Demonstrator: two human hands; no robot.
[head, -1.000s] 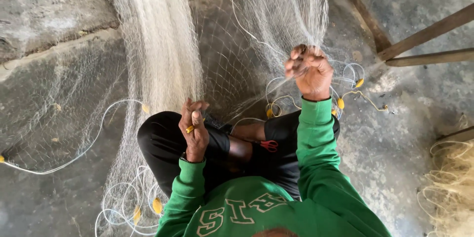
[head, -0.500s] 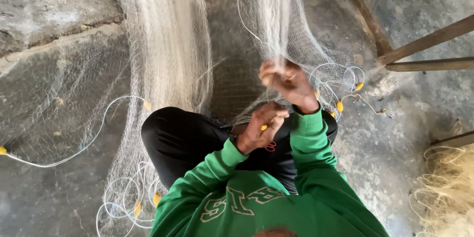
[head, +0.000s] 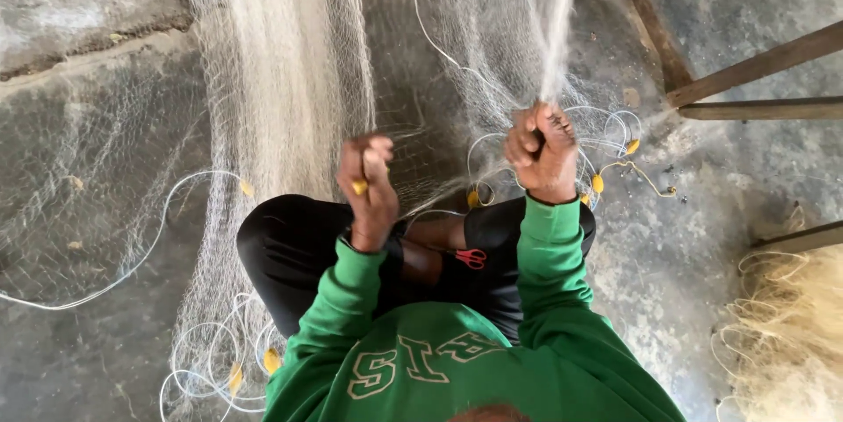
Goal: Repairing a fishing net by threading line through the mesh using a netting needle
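A pale fishing net (head: 281, 79) hangs in bunches in front of me and spreads over the concrete floor. My right hand (head: 542, 151) is a fist gripping one gathered strand of the net, which rises straight up from it. My left hand (head: 370, 178) is closed on a small yellow tool (head: 359, 187), level with the right hand and about a hand's width to its left, close to thin mesh. I sit cross-legged in black trousers and a green sweater. Red-handled scissors (head: 471, 257) lie on my lap.
White cord with small yellow floats (head: 597, 183) loops on the floor behind my right hand and by my left knee (head: 235, 376). Wooden beams (head: 755, 62) cross the upper right. A tangle of yellowish net (head: 790, 334) lies at lower right.
My left hand dropped from beside the right hand to the left and now holds the yellow tool apart from it. My right hand stays clenched on the net strand.
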